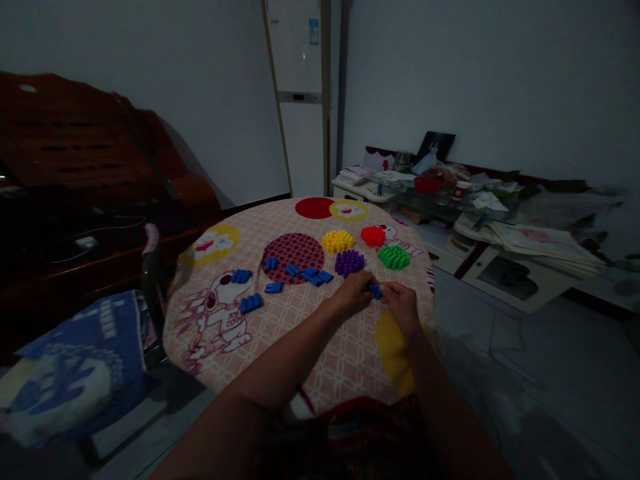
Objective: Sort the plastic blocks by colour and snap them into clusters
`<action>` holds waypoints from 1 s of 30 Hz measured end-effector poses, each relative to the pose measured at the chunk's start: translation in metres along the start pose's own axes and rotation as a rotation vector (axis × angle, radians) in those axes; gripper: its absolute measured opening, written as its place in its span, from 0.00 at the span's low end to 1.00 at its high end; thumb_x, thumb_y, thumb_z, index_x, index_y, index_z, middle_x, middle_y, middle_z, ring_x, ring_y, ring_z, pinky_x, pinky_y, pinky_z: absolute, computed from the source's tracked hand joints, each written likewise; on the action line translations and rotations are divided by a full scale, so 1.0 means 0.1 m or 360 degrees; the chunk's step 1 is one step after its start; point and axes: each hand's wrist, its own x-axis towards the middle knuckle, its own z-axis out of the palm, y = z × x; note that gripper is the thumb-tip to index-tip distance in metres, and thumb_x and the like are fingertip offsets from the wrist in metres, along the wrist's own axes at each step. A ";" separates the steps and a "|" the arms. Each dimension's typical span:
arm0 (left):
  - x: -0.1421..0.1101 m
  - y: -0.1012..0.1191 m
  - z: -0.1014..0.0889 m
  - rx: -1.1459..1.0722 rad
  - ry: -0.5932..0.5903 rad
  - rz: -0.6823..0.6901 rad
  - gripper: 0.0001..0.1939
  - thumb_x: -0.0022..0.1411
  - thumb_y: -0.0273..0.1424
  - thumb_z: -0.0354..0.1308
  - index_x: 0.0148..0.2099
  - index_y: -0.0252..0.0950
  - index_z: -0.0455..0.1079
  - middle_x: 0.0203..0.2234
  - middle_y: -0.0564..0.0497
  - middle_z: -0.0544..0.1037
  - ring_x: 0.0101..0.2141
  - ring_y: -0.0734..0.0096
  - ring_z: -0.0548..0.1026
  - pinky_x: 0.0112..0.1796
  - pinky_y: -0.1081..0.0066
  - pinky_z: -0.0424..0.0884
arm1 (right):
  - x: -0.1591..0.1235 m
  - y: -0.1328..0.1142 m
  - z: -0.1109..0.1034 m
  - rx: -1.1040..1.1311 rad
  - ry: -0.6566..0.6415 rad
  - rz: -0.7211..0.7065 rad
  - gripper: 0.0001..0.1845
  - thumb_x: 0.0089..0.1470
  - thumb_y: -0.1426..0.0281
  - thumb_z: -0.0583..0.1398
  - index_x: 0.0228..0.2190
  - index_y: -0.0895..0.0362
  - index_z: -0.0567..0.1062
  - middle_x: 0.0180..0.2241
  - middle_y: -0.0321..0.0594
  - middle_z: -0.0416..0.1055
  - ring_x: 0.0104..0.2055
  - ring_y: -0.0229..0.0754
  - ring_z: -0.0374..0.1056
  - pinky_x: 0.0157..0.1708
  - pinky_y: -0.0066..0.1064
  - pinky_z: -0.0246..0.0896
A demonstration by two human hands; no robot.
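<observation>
Just in front of the purple cluster, my left hand (pixel 356 291) and my right hand (pixel 400 299) meet over the cloth-covered table. Between their closed fingertips is a small blue plastic piece (pixel 375 291), partly covered by the fingers. More blue pieces, seemingly short cylinders side by side, lie to the left, among them a larger group (pixel 251 303) and a smaller one (pixel 273 288). Tight clusters of small knobbed pieces stand beyond my hands: purple (pixel 349 263), yellow (pixel 338 241), red (pixel 373 235) and green (pixel 394 257).
A patterned cloth (pixel 320 333) covers the round table. At the left are a chair with a blue cover (pixel 75 367) and a wooden bench (pixel 75 140). A cluttered low cabinet (pixel 520 273) stands at the right, and a tall white unit (pixel 303 140) behind the table.
</observation>
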 end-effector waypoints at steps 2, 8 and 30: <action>0.00 0.01 0.01 0.0042 0.0023 0.0001 0.11 0.54 0.23 0.59 0.41 0.32 0.76 0.35 0.46 0.80 0.36 0.67 0.76 0.38 0.70 0.70 | -0.01 -0.01 0.01 -0.0032 -0.0014 -0.0016 0.21 0.46 0.55 0.65 0.35 0.58 0.81 0.30 0.41 0.79 0.30 0.43 0.72 0.32 0.32 0.65; 0.03 -0.01 -0.15 0.0114 0.0066 0.0066 0.14 0.56 0.26 0.60 0.45 0.31 0.76 0.38 0.45 0.80 0.36 0.67 0.76 0.38 0.71 0.70 | -0.06 0.00 0.03 -0.0297 0.0180 -0.0155 0.15 0.48 0.57 0.64 0.32 0.56 0.80 0.29 0.41 0.78 0.31 0.44 0.72 0.33 0.32 0.65; -0.22 -0.73 -1.32 0.0526 -0.0161 -0.0833 0.15 0.56 0.38 0.61 0.21 0.36 0.71 0.16 0.52 0.70 0.23 0.70 0.68 0.27 0.70 0.58 | -0.03 0.06 0.03 -0.0399 0.0370 -0.0119 0.14 0.48 0.58 0.63 0.29 0.56 0.77 0.26 0.40 0.77 0.29 0.44 0.71 0.30 0.31 0.61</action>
